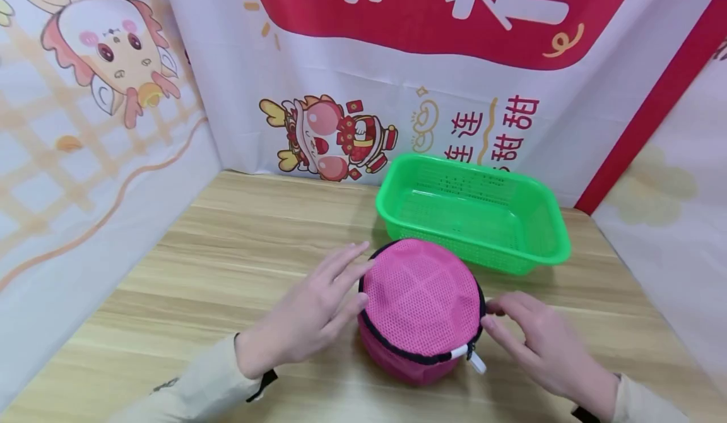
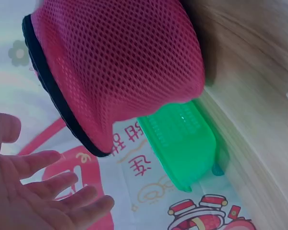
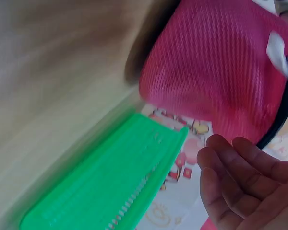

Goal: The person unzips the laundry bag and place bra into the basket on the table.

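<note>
A round pink mesh laundry bag (image 1: 420,297) with a black zipper rim and a white zipper pull (image 1: 476,361) stands on the wooden table, its top facing up. At its left side is my left hand (image 1: 312,309), fingers spread and straight. The left wrist view shows a gap between that hand (image 2: 43,191) and the bag (image 2: 120,57). My right hand (image 1: 545,341) is at the bag's right edge, fingers slightly bent. In the right wrist view its fingertips come close to the mesh (image 3: 206,72); whether they touch I cannot tell. Neither hand grips anything.
Behind the bag, toward the right, a green plastic basket (image 1: 471,221) stands on the table (image 1: 238,240) near the back wall. Printed cloth (image 1: 227,82) hangs at the back and along both sides of the table.
</note>
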Motion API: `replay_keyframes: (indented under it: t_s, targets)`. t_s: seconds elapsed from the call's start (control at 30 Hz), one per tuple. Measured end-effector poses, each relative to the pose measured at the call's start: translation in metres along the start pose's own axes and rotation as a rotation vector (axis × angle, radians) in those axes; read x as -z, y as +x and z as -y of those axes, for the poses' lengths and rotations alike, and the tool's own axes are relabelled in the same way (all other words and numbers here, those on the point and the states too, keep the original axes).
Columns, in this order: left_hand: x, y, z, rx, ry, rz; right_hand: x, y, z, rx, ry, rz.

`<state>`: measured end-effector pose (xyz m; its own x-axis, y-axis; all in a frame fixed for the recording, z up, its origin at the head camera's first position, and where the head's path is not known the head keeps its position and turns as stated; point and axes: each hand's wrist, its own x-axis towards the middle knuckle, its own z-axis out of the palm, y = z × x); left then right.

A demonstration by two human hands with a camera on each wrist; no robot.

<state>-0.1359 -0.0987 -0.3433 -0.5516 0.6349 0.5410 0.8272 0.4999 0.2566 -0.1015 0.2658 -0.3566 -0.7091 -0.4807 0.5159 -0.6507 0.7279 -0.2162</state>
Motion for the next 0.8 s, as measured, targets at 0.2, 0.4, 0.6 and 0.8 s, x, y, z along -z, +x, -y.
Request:
replay_keyframes:
  t_s: [0.2,0.4,0.6,0.8]
  targets:
    - [-0.007,0.0,-0.015,-0.044,0.028,0.033,-0.006,-0.006,0.01,0.049,0.1,0.015]
    - [-0.013,0.002,-0.024,-0.093,0.055,0.045,-0.013,-0.005,0.018,0.078,0.175,-0.046]
    - [-0.02,0.008,-0.03,-0.17,0.098,0.068,-0.018,0.001,0.025,0.163,0.222,-0.153]
    - [-0.024,0.011,-0.037,-0.16,0.121,0.142,-0.018,-0.002,0.032,0.147,0.242,-0.164]
